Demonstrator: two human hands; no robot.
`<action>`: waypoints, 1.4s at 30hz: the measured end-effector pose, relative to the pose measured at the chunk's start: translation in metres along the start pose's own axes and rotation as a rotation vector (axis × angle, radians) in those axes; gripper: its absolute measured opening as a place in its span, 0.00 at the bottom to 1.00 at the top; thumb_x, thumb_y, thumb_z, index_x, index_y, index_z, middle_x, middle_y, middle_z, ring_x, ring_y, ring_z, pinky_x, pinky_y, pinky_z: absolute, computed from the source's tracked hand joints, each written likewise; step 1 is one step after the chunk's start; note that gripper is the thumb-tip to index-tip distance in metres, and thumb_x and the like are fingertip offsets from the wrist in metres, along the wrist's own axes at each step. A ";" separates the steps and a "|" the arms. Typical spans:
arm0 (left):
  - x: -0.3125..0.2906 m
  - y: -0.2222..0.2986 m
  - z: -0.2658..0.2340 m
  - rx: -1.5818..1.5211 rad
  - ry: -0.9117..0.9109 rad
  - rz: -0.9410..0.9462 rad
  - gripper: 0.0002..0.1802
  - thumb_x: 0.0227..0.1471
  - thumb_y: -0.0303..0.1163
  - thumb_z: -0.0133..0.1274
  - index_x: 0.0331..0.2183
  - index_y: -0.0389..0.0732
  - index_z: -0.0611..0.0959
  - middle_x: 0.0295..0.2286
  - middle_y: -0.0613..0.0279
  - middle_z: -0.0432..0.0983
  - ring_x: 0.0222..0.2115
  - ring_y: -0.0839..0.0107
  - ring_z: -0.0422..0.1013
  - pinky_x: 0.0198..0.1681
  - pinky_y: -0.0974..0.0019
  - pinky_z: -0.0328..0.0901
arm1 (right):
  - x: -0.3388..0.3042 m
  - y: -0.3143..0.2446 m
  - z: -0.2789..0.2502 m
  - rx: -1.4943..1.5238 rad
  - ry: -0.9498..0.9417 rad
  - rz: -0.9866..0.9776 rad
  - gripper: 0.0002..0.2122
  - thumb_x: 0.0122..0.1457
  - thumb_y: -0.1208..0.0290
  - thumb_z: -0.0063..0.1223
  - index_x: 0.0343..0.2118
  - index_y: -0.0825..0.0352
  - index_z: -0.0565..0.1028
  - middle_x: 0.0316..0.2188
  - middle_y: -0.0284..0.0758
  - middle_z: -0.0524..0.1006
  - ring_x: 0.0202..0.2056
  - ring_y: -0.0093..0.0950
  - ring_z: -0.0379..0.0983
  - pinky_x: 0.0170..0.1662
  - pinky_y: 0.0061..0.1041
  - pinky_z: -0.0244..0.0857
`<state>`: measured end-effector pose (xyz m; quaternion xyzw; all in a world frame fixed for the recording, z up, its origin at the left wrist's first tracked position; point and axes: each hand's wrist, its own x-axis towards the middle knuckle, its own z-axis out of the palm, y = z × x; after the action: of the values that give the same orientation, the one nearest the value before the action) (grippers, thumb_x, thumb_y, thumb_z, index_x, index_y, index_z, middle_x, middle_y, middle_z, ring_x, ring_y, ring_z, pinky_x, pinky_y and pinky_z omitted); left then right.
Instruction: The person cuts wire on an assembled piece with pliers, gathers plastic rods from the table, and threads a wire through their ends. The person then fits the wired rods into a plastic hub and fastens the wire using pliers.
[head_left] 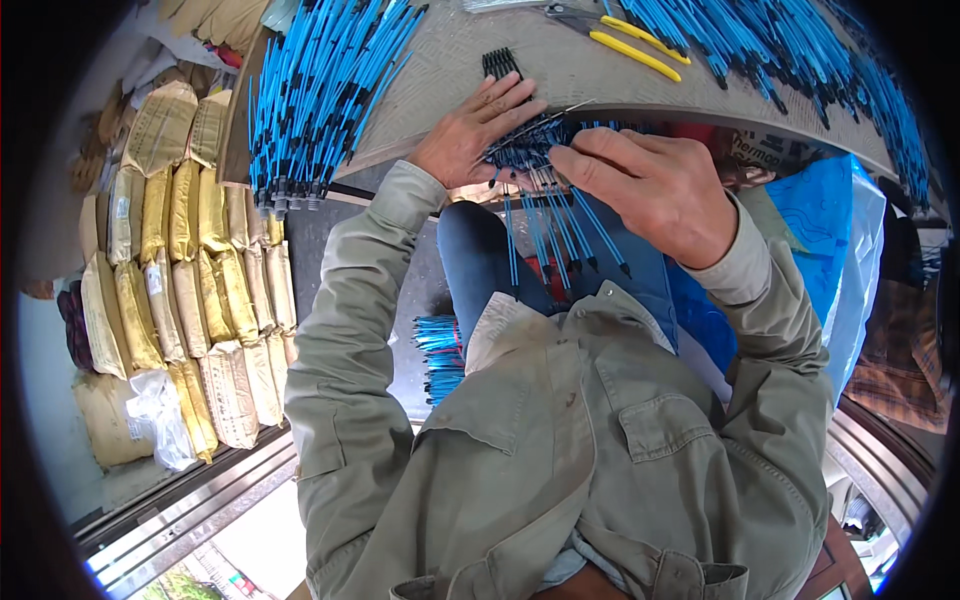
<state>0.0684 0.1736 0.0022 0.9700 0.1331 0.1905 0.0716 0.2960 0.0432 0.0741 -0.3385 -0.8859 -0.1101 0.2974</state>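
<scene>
My left hand (475,135) lies over a row of thin blue tubes (540,235) with black ends at the table's near edge. Its fingers stretch across them and its thumb is bent under, keeping hold of the row. Several black ends (500,63) stick out beyond those fingers, while the blue lengths hang down above my lap. Close by on the right, my right hand (645,185) is closed, with thumb and forefinger pinched beside the tubes. What sits in that pinch is hidden. Between the hands is a dark tangle of small parts that I cannot make out.
Large piles of blue tubes lie on the table at left (320,90) and right (760,45). Yellow-handled pliers (640,50) rest at the back. Brown and yellow packets (185,220) stack up at left; a blue plastic bag (820,240) stands at right.
</scene>
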 end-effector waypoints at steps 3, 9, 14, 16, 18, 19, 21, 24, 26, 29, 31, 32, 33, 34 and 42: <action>0.001 -0.001 -0.002 -0.036 -0.032 -0.008 0.47 0.41 0.67 0.41 0.56 0.44 0.62 0.57 0.55 0.51 0.59 0.55 0.46 0.61 0.52 0.41 | -0.002 0.002 0.001 0.010 0.000 -0.005 0.15 0.41 0.76 0.54 0.36 0.63 0.74 0.31 0.31 0.72 0.27 0.27 0.73 0.25 0.23 0.68; -0.002 -0.004 0.002 -0.014 -0.055 -0.011 0.48 0.43 0.69 0.34 0.56 0.43 0.61 0.57 0.55 0.51 0.59 0.55 0.45 0.61 0.53 0.39 | -0.009 0.009 0.005 0.103 0.071 0.065 0.12 0.45 0.76 0.56 0.36 0.64 0.74 0.31 0.32 0.72 0.26 0.28 0.73 0.24 0.22 0.67; -0.003 -0.006 0.001 -0.002 -0.081 0.000 0.50 0.42 0.72 0.30 0.56 0.42 0.61 0.57 0.55 0.51 0.59 0.56 0.45 0.61 0.53 0.39 | -0.018 0.010 0.013 0.286 0.092 0.149 0.11 0.46 0.78 0.56 0.36 0.65 0.74 0.31 0.33 0.72 0.26 0.30 0.73 0.24 0.22 0.68; -0.003 -0.007 -0.001 0.005 -0.089 -0.004 0.52 0.41 0.73 0.28 0.56 0.42 0.62 0.57 0.55 0.51 0.59 0.56 0.45 0.61 0.53 0.38 | -0.020 0.011 0.015 0.300 0.129 0.163 0.11 0.46 0.79 0.56 0.35 0.66 0.74 0.31 0.34 0.72 0.26 0.30 0.73 0.26 0.23 0.68; -0.002 -0.005 0.000 0.009 -0.087 -0.007 0.52 0.41 0.74 0.27 0.56 0.42 0.62 0.57 0.55 0.51 0.59 0.56 0.45 0.61 0.53 0.38 | -0.020 0.013 0.016 0.311 0.149 0.169 0.11 0.45 0.80 0.56 0.34 0.66 0.74 0.30 0.34 0.72 0.27 0.31 0.73 0.26 0.23 0.68; 0.000 -0.004 0.001 0.013 -0.084 -0.007 0.53 0.41 0.74 0.27 0.56 0.42 0.62 0.57 0.55 0.51 0.59 0.56 0.45 0.61 0.53 0.38 | -0.019 0.015 0.013 0.288 0.149 0.159 0.11 0.45 0.81 0.55 0.34 0.66 0.74 0.30 0.34 0.71 0.27 0.31 0.73 0.26 0.23 0.68; 0.000 -0.003 0.001 0.015 -0.082 -0.006 0.53 0.40 0.74 0.27 0.56 0.42 0.62 0.57 0.54 0.51 0.59 0.56 0.45 0.61 0.53 0.38 | -0.017 0.018 0.009 0.239 0.148 0.142 0.10 0.44 0.82 0.55 0.32 0.66 0.74 0.29 0.34 0.71 0.26 0.31 0.72 0.27 0.23 0.67; -0.001 -0.001 0.000 0.072 -0.117 -0.046 0.54 0.40 0.75 0.27 0.56 0.42 0.62 0.57 0.54 0.51 0.59 0.56 0.45 0.61 0.53 0.38 | -0.017 0.018 0.006 0.223 0.142 0.163 0.10 0.43 0.82 0.55 0.32 0.66 0.74 0.28 0.34 0.70 0.26 0.31 0.71 0.26 0.23 0.66; -0.002 -0.004 0.000 0.050 -0.105 -0.032 0.54 0.40 0.75 0.27 0.56 0.42 0.62 0.57 0.54 0.51 0.59 0.56 0.45 0.61 0.53 0.38 | -0.016 0.017 0.006 0.216 0.138 0.172 0.11 0.42 0.82 0.55 0.31 0.66 0.74 0.28 0.34 0.70 0.26 0.30 0.71 0.26 0.23 0.65; -0.003 -0.007 0.001 0.005 -0.083 -0.001 0.53 0.40 0.74 0.28 0.56 0.42 0.62 0.57 0.54 0.51 0.59 0.56 0.46 0.61 0.53 0.39 | -0.017 0.018 0.007 0.204 0.167 0.128 0.11 0.40 0.81 0.54 0.31 0.65 0.74 0.27 0.34 0.69 0.24 0.29 0.70 0.26 0.22 0.64; -0.003 -0.008 0.001 0.014 -0.084 0.000 0.53 0.41 0.74 0.28 0.56 0.42 0.62 0.57 0.54 0.52 0.59 0.55 0.46 0.61 0.53 0.39 | -0.016 0.020 0.007 0.198 0.163 0.118 0.11 0.40 0.81 0.54 0.31 0.65 0.74 0.27 0.34 0.68 0.24 0.29 0.69 0.26 0.22 0.64; -0.003 -0.009 0.002 0.018 -0.085 0.001 0.53 0.41 0.74 0.27 0.56 0.42 0.62 0.57 0.54 0.52 0.59 0.55 0.46 0.61 0.53 0.39 | -0.015 0.021 0.008 0.191 0.157 0.106 0.11 0.39 0.81 0.54 0.30 0.65 0.74 0.26 0.33 0.68 0.24 0.29 0.69 0.25 0.22 0.64; -0.003 -0.009 0.002 0.016 -0.090 0.003 0.53 0.41 0.74 0.27 0.56 0.42 0.62 0.57 0.54 0.52 0.59 0.55 0.46 0.61 0.53 0.39 | -0.015 0.022 0.008 0.184 0.151 0.094 0.11 0.39 0.81 0.54 0.30 0.65 0.74 0.26 0.33 0.68 0.24 0.29 0.69 0.25 0.22 0.64; -0.004 -0.009 0.002 0.010 -0.088 0.002 0.53 0.41 0.74 0.27 0.56 0.42 0.62 0.57 0.54 0.52 0.59 0.55 0.46 0.61 0.53 0.39 | -0.015 0.022 0.008 0.186 0.154 0.100 0.11 0.39 0.81 0.54 0.30 0.65 0.74 0.26 0.33 0.68 0.24 0.29 0.69 0.25 0.22 0.64; -0.005 -0.013 0.004 0.035 -0.111 -0.018 0.50 0.44 0.72 0.29 0.55 0.42 0.63 0.56 0.54 0.53 0.58 0.55 0.48 0.61 0.53 0.40 | -0.012 0.020 0.012 0.243 0.220 0.063 0.10 0.39 0.80 0.54 0.29 0.65 0.74 0.26 0.33 0.68 0.24 0.29 0.70 0.25 0.23 0.64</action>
<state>0.0625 0.1838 -0.0057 0.9789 0.1413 0.1335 0.0635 0.3110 0.0568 0.0569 -0.3134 -0.8438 -0.0290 0.4346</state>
